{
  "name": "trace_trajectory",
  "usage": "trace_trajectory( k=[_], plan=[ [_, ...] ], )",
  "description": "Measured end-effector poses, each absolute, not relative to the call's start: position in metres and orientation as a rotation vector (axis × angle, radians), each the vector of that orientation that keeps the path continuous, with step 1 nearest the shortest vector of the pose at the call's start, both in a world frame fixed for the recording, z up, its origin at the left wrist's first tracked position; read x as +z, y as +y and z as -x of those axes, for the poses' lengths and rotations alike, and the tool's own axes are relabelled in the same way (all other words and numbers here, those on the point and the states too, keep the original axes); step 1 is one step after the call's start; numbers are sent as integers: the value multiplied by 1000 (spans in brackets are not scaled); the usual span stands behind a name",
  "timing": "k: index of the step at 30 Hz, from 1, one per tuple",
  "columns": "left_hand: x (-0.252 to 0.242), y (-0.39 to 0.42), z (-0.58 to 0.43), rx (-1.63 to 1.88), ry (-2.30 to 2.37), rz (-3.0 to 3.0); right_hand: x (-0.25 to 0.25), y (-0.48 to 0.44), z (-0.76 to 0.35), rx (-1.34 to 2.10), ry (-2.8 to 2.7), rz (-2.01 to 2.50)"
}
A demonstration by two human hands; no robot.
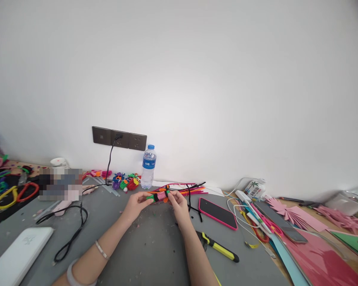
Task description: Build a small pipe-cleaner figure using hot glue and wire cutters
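Between my two hands is a small pipe-cleaner figure (161, 196) with pink, black, green and orange parts, held a little above the grey table. My left hand (139, 204) pinches its green end between thumb and fingers. On the other side, my right hand (178, 204) is closed on its right end. Fingers cover part of the figure. Just behind lie loose pipe cleaners (197, 191) in orange, pink and red. Black pipe cleaners (189, 200) stick out beside my right hand. Yellow-and-black pliers (220, 249) lie next to my right forearm.
A water bottle (148, 169) stands by the wall. Finished-looking fuzzy figures (127, 182) sit left of it. A pink-edged phone (217, 213) lies right of my hands. A black cable (85, 218) and a white power bank (20, 254) are at left. Coloured paper (325, 254) covers the right side.
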State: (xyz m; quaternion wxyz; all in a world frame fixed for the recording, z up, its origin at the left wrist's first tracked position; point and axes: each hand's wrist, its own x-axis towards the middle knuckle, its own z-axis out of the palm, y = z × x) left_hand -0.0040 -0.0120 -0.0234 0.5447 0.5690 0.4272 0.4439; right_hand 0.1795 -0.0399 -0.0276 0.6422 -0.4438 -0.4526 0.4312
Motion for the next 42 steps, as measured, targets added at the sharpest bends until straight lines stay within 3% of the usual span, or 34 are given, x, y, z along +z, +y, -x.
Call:
trace_trajectory(
  k=[42],
  plan=[
    [-30,-12,1,1098,1012,-1541,-29,-39,-177,910,-1106,958]
  ],
)
